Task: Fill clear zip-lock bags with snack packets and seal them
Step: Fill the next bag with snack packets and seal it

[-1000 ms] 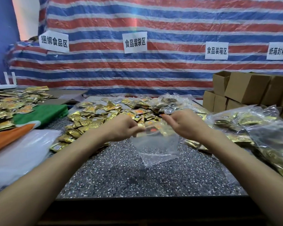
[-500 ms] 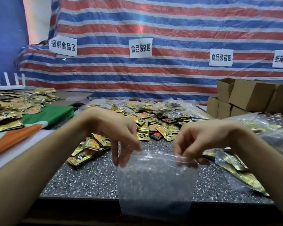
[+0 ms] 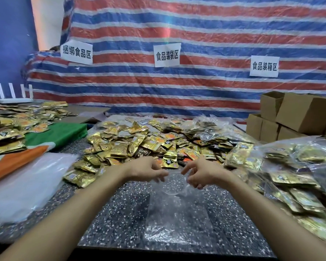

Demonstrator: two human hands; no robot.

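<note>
Clear zip-lock bag (image 3: 177, 213) lies flat on the speckled bench (image 3: 117, 213), mouth pointing away from the person, bottom near the front edge. Left grip (image 3: 149, 171) and right grip (image 3: 201, 174) each pinch the mouth rim with curled fingers — the rim bulges open between them.

Just behind both grips: heap of gold snack packets (image 3: 139, 144) spread across the far half of the bench. Right side is crowded by filled bags (image 3: 294, 166) piled down toward the front edge, with cardboard boxes (image 3: 305, 113) stacked behind. Left: white plastic sheets (image 3: 26, 185) overlap the bench edge, green-and-orange cloth (image 3: 60, 132) beyond.

Bare bench shows only round the bag — a strip on either side, under the forearms.
</note>
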